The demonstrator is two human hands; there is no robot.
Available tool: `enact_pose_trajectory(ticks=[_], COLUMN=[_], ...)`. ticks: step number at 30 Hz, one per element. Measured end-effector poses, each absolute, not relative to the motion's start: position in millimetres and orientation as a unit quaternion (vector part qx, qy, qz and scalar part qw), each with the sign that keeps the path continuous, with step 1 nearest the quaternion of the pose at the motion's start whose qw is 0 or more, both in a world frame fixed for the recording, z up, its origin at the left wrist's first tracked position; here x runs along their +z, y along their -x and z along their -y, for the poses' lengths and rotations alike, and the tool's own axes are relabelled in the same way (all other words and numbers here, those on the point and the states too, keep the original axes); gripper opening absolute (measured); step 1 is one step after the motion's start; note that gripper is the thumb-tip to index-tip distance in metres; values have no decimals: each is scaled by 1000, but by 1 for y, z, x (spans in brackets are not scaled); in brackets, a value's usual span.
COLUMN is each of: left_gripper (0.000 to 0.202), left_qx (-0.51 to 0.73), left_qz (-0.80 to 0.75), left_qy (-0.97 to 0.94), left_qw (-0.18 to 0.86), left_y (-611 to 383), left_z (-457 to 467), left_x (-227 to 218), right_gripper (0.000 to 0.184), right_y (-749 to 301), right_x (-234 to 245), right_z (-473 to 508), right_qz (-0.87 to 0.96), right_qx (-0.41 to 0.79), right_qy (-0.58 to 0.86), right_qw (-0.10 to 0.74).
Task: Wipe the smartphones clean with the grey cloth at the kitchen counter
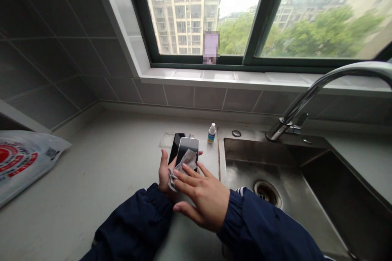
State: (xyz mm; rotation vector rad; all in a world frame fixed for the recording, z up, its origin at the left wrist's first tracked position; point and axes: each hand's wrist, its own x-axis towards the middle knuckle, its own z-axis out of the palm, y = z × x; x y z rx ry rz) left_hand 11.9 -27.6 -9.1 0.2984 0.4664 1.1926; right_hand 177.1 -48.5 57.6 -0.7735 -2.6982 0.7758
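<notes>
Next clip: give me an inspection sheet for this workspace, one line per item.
Surface: pale countertop beside a steel sink.
Job's things: phone with a dark screen, a grey cloth pressed on it; a second dark phone behind it.
Clutter: small dropper bottle by the sink edge; printed plastic bag at far left.
Grippers: left hand holds the phone from below; right hand, fingers flat on the cloth.
Cables: nothing seen.
Surroundings: grey tiled wall, window onto buildings and trees, faucet.
</notes>
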Motion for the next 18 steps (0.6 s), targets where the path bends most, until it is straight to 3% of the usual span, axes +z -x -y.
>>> enact_pose_trajectory(ticks=[11,18], left_gripper=[90,77], left_qx=[561,581], left_qz=[-207,-222], left_qy=[-133,-101], left_qw=[790,776], left_y=[-18,-22], left_z=[27,26], left_x=[-1,-5], right_gripper=[43,48], right_y=[-195,-198], right_x=[61,52], right_z=[31,18], right_qz=[932,922], right_qx=[249,189], right_qy=[247,315], right_qw=[95,122])
